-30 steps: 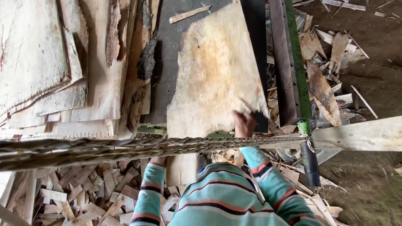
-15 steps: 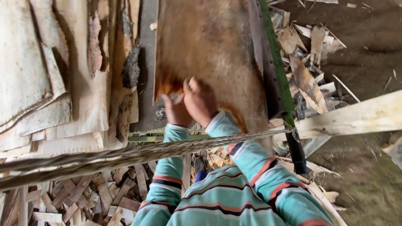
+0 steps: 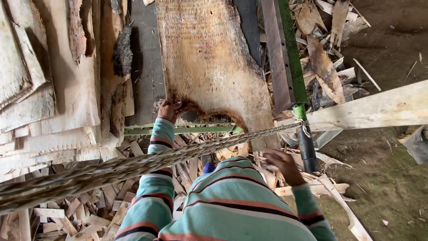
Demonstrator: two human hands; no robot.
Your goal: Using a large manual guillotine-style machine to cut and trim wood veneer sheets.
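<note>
The broad, rough-sawn wooden slab (image 3: 209, 62) with a dark scorched lower edge lies at upper centre on the green metal frame (image 3: 292, 49). The left hand (image 3: 170, 110) grips its lower left corner. The right hand (image 3: 281, 163), lower right of centre, hangs over pale wood offcuts (image 3: 80, 214); its fingers are hidden, so its grasp is unclear. A thick braided rope (image 3: 133, 165) crosses the striped sleeves.
</note>
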